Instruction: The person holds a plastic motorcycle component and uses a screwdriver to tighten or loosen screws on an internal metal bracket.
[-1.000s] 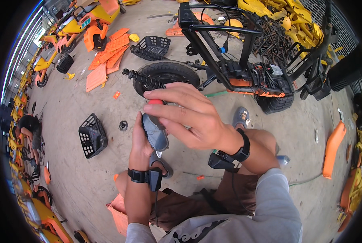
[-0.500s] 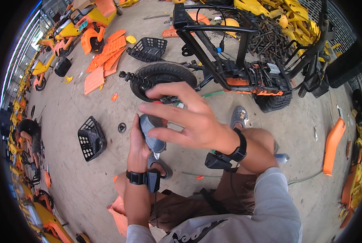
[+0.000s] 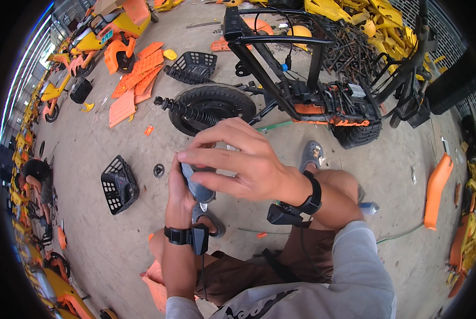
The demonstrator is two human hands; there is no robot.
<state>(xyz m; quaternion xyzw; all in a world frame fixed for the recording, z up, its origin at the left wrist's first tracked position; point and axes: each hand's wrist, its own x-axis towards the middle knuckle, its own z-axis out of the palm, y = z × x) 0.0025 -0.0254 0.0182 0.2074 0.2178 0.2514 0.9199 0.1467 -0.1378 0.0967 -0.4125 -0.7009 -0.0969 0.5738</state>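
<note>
Two hands on one grey part [image 3: 198, 187], held in front of the knees, above the concrete floor [image 3: 115, 122]. Left hand [image 3: 178, 187] clamped on part from left side, thumb up along its edge; right hand [image 3: 243, 159] laid over top, fingers [image 3: 206, 156] pressed on upper end, closed on same part. Long axis of part running from upper left, near fingertips, down to lower right, lower end pointing toward the shoe [image 3: 209, 219] beneath; exact shape hard to tell under the fingers. Black bands on both wrists. Just ahead, black scooter frame [image 3: 291, 80] lying stripped, tyre [image 3: 211, 103] and coil spring [image 3: 185, 110] nearest the hands. Black basket [image 3: 118, 183] left of hands on floor, small cog [image 3: 159, 170] between basket and hands, second basket [image 3: 193, 66] farther off. Orange panels [image 3: 137, 80] scattered top left, orange panel [image 3: 437, 189] at right. Yellow scooters [image 3: 102, 32] lined along left rim; heap of yellow shells and rusty metal top right. Another person [image 3: 36, 175] crouched at far left.
</note>
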